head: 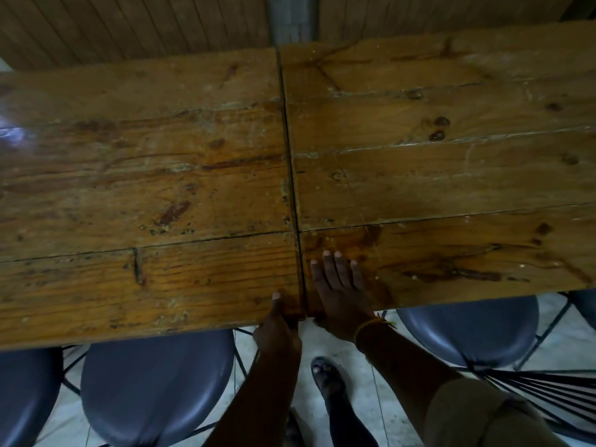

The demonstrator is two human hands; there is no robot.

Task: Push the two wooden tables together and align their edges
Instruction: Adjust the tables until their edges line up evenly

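Two plank-topped wooden tables stand side by side, the left table (135, 188) and the right table (451, 175), meeting along a thin dark seam that runs from near to far. At the near edge the left table sticks out slightly closer to me than the right one. My left hand (279, 330) grips the left table's near corner at the seam, thumb on top and fingers under the edge. My right hand (338, 291) lies flat, palm down, on the right table's near corner beside the seam, holding nothing.
Dark blue round chair seats sit tucked under the near edges: one at the left (158, 388), one at the right (467, 330), another at the far left (22, 398). A wood-panelled wall (129, 27) runs behind the tables. My sandalled foot (329, 379) stands on pale floor.
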